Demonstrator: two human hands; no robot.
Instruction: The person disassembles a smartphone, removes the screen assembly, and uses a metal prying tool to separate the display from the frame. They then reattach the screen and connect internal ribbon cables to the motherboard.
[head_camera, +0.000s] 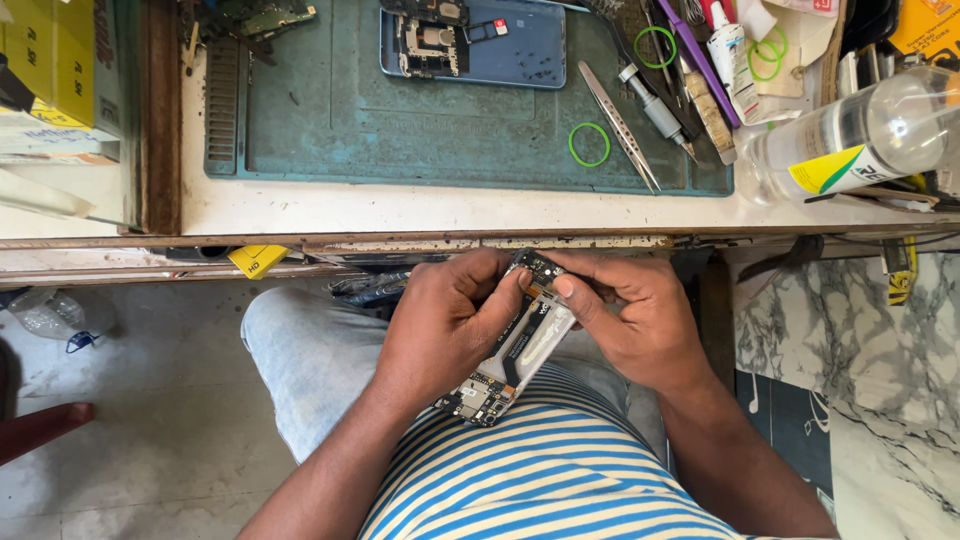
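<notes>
Gripping an opened phone frame (515, 345) from both sides, the two hands meet in front of the person's lap, below the near edge of the bench (450, 212). The frame's long axis runs on a diagonal: its upper end, with small dark parts, points up and to the right toward the bench edge, and its lower end, carrying a circuit board, points down and to the left toward the striped shirt (540, 480). Its open inner side faces the camera, showing a pale middle panel and a dark strip running lengthwise. The left hand (445, 330) is curled around the frame's left edge, fingers folded in and thumb pressing near the upper end. The right hand (640, 320) is likewise closed on the right edge, its thumb laid across the top part of the frame, close to the left thumb. Up on the bench lies a green work mat (400, 130) with a second phone (500, 45), blue-backed and partly stripped, at its far edge. Tweezers (620, 125) and a screwdriver (655, 110) lie at the mat's right side, with a green rubber band (589, 144) just beside the tweezers. A clear plastic bottle (860, 135) lies on its side at the right end of the bench.
</notes>
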